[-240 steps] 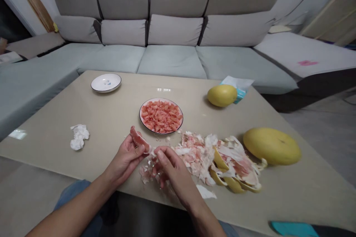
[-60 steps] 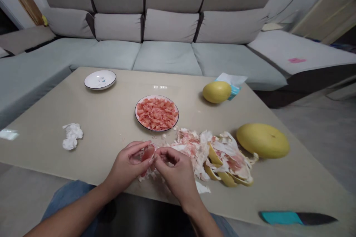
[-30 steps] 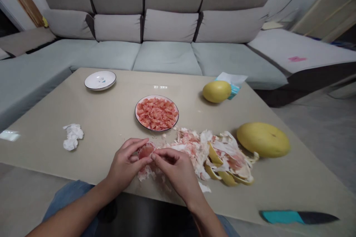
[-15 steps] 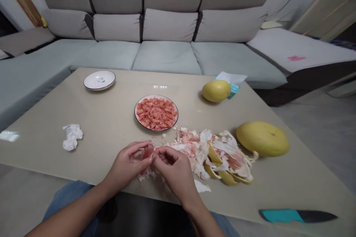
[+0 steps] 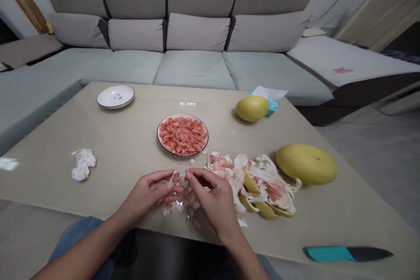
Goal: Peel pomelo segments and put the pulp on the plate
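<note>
The left hand (image 5: 144,197) and right hand (image 5: 211,199) curl their fingers closed on a small pomelo scrap (image 5: 177,183), just beside a pile of peel (image 5: 252,188).

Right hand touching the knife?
Apart. The head view shows a stretch of tabletop between the right hand and the teal-handled kitchen knife.

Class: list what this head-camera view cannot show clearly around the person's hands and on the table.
Head view:
- Whatever the left hand and right hand pinch: hidden by their fingers.
- The mark on the small white plate: too small.
- The tissue packet: partly hidden by the pomelo, its print too small.
</note>
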Demonstrator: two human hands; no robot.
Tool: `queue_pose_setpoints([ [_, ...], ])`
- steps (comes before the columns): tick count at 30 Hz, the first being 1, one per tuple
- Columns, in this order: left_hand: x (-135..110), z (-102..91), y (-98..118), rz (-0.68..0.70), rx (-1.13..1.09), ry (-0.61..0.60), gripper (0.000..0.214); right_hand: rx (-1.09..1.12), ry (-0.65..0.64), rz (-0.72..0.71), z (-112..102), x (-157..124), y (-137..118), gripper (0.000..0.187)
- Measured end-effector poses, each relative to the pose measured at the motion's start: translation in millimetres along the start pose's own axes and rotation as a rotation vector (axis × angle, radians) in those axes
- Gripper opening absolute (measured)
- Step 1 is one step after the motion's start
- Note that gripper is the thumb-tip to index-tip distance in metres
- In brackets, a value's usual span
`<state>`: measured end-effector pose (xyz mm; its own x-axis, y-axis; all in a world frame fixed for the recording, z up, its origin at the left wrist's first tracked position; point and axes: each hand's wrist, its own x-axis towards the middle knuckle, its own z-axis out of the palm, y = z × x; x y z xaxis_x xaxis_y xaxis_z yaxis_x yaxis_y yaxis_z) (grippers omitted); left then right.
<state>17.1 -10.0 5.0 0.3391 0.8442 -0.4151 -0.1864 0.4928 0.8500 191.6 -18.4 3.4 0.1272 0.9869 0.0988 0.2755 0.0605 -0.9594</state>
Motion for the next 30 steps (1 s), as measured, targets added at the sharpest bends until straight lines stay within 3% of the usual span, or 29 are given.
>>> queue_pose_setpoints([
  [3,-1,0.3,2,0.022,-0.057,-0.054,0.044,0.062,-0.025,0.001,1,0,0,0.027],
  [6,-1,-0.2,-1,0.085,-0.037,-0.100,0.031,0.153,-0.162,0.050,4,0,0,0.037],
  [8,0,-1.9,-2,0.113,0.041,-0.115,0.026,0.187,-0.249,0.073,5,0,0,0.033],
  [10,0,-5.0,-2,0.157,0.174,-0.089,0.022,0.192,-0.261,0.068,5,0,1,0.026],
  [14,0,-12.1,4,0.456,0.618,0.082,0.016,0.141,-0.213,0.021,3,2,2,0.023],
  [16,0,-14.3,6,0.523,0.746,0.123,0.014,0.100,-0.230,-0.006,2,2,2,0.025],
  [23,-1,-12.5,4,0.316,0.631,0.107,0.016,0.038,-0.257,-0.027,4,1,0,0.027],
  [30,1,-10.8,4,0.258,0.563,0.117,0.016,0.044,-0.259,-0.024,6,1,1,0.027],
])
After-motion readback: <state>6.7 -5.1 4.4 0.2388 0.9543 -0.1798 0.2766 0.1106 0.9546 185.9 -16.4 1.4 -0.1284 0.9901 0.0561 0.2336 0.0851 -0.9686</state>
